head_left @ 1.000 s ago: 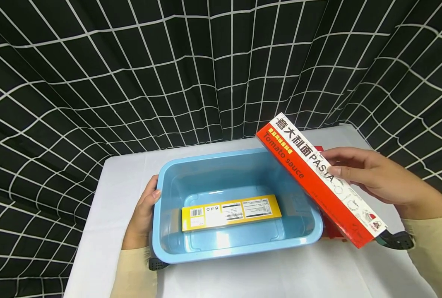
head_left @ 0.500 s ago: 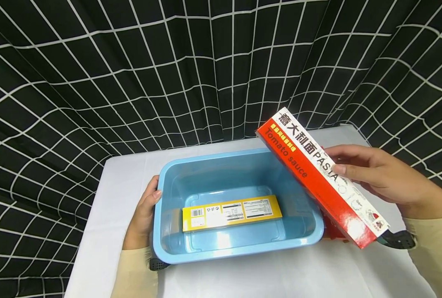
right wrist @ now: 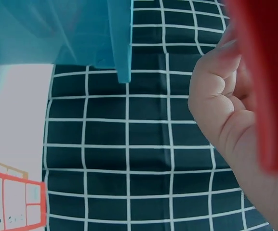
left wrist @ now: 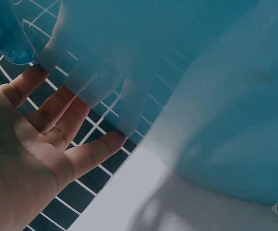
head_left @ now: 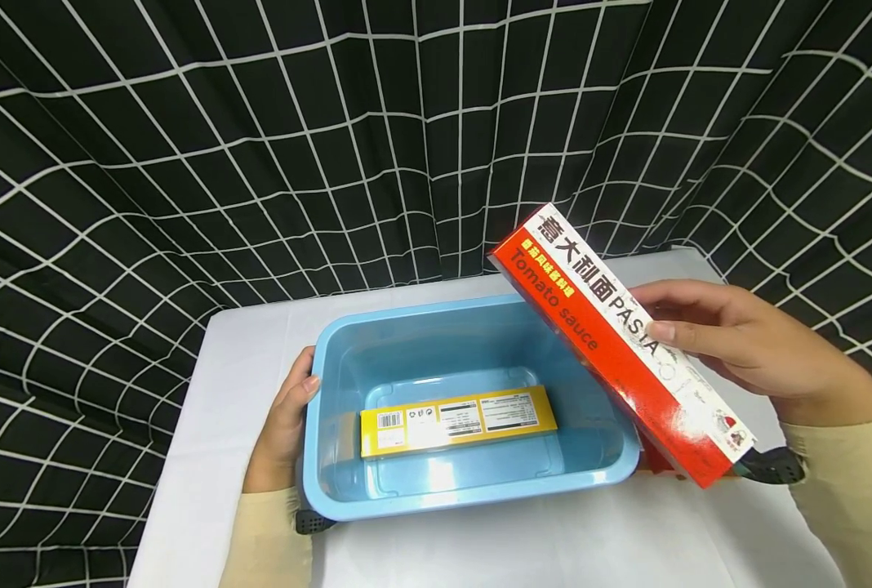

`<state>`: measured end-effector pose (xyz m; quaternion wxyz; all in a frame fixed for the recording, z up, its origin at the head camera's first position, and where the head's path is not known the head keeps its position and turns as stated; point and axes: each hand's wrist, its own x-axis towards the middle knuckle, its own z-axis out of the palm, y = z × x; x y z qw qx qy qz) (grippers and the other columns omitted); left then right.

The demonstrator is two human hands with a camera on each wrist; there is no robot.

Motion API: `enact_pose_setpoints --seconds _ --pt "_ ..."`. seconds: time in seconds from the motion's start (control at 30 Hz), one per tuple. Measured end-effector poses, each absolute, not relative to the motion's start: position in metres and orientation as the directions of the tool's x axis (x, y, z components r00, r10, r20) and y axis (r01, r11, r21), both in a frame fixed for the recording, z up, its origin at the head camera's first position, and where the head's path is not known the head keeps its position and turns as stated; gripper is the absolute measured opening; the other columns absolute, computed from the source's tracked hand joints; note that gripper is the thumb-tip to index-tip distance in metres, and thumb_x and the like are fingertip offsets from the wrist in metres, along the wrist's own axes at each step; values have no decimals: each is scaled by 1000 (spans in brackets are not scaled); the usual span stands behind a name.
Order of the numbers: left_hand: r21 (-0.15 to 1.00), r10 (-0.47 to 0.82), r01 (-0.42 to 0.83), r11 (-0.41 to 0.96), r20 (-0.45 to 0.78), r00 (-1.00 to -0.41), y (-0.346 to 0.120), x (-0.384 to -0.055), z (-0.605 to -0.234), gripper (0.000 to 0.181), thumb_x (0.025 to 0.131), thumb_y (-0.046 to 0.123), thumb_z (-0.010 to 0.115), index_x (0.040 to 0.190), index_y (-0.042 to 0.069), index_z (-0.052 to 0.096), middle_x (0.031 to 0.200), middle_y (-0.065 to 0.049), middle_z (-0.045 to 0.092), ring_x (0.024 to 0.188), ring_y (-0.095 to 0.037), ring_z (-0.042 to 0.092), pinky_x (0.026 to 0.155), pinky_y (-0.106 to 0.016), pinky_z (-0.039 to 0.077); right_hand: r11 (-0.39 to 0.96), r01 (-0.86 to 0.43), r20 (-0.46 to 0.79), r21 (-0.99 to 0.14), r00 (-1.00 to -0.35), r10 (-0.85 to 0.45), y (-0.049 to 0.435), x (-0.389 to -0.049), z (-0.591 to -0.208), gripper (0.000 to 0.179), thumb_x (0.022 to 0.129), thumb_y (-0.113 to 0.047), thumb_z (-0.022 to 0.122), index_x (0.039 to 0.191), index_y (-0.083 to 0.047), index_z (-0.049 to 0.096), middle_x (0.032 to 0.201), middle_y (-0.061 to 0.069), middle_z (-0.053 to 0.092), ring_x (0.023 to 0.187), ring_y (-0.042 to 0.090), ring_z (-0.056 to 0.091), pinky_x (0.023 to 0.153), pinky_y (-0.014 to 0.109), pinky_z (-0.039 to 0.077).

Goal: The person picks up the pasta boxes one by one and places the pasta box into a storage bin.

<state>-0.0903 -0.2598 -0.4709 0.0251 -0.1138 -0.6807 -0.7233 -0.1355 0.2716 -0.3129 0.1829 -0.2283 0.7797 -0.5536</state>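
My right hand [head_left: 730, 339] grips a long red-and-white pasta box [head_left: 620, 351], thumb on its white face and fingers behind it. The box is raised and slanted, its far end overlapping the right end of a blue plastic bin [head_left: 473, 494]. At the bin's left end my left hand [head_left: 283, 420] has its thumb right at the rim. In the left wrist view the fingers [left wrist: 93, 149] lie fairly straight and spread, tips against the bin's outer wall. Inside the bin lies a yellow box [head_left: 458, 420] with a barcode and text panels facing up.
A red package [head_left: 656, 457] lies on the white-covered table [head_left: 215, 392] at the bin's right side, mostly hidden by the pasta box. The right wrist view shows a red-and-white box [right wrist: 18, 204] low on the left. A black grid-patterned curtain [head_left: 377, 147] surrounds the table.
My right hand has shifted the pasta box slightly to the left, and its far end has risen a little. The left hand, bin and yellow box have hardly moved.
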Motion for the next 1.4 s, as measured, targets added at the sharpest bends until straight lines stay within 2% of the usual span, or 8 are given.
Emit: enact_pose_setpoints --seconds 0.33,0.8,0.97,1.17,1.4 --pt "981 115 185 -64 191 -975 -260 -91 -473 52 103 33 44 148 6 53 131 -25 57 118 -40 55 93 -51 56 200 -212 45 -957 -786 -616 254 -141 -302 50 107 10 51 153 -8 62 128 20 69 93 36 74 67 48 64" --pt "980 120 191 -57 196 -973 -260 -91 -474 53 104 33 43 148 5 52 134 -24 57 120 -40 53 94 -49 55 123 -196 61 -973 -729 -681 236 -145 -293 52 106 12 51 154 -7 61 130 21 66 94 38 74 68 50 64" --pt "978 119 201 -57 206 -971 -261 -91 -472 53 104 31 42 148 4 53 133 -24 58 121 -40 53 95 -48 54 135 -225 74 -965 -728 -682 228 -144 -290 50 106 12 53 152 -6 62 128 22 67 92 39 74 66 50 64" --pt "977 127 207 -60 213 -969 -260 -91 -472 54 103 31 43 149 4 52 134 -24 56 121 -39 52 95 -47 54 169 -178 17 -969 -735 -678 219 -142 -287 48 107 7 57 151 -9 63 128 22 67 91 42 74 66 52 63" --pt "977 111 205 -51 210 -971 -259 -90 -472 54 102 30 42 148 4 53 133 -24 58 121 -40 53 94 -47 54 177 -181 9 -967 -725 -689 211 -141 -284 46 108 5 58 151 -10 64 127 23 67 91 42 73 65 52 64"
